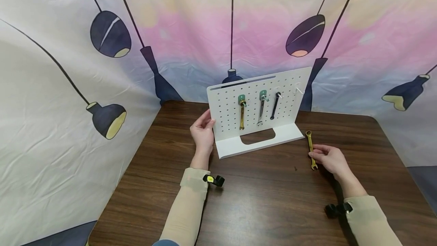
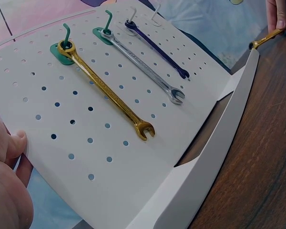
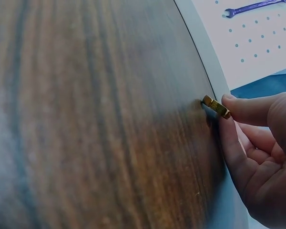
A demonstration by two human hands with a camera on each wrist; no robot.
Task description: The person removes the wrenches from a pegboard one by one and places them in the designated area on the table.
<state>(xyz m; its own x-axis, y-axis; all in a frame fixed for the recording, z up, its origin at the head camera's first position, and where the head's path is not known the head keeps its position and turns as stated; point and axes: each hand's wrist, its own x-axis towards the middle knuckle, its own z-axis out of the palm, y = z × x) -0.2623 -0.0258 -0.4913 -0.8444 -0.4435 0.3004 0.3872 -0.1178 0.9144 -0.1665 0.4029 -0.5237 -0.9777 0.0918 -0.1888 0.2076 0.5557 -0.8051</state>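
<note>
A white pegboard stand [image 1: 223,119] rises from the table, its left edge gripped between the thumb and fingers of my left hand [image 1: 202,134]. Hanging from its hooks are a gold wrench [image 2: 107,89], a silver wrench [image 2: 145,69] and a shorter dark purple wrench [image 2: 157,49]. My right hand [image 1: 331,159] pinches a second gold wrench [image 1: 310,145] by its shaft, just right of the stand's base. That wrench has its ring end away from me and its open end towards me; in the right wrist view, only its open end [image 3: 216,106] shows.
A pale hook [image 1: 299,91] sticks out at the board's far right. The brown wooden table [image 1: 252,200] extends in front of the stand and to both sides. Behind it hangs a cloth [image 1: 198,29] printed with lamps. Small black devices [image 1: 214,180] are strapped to both wrists.
</note>
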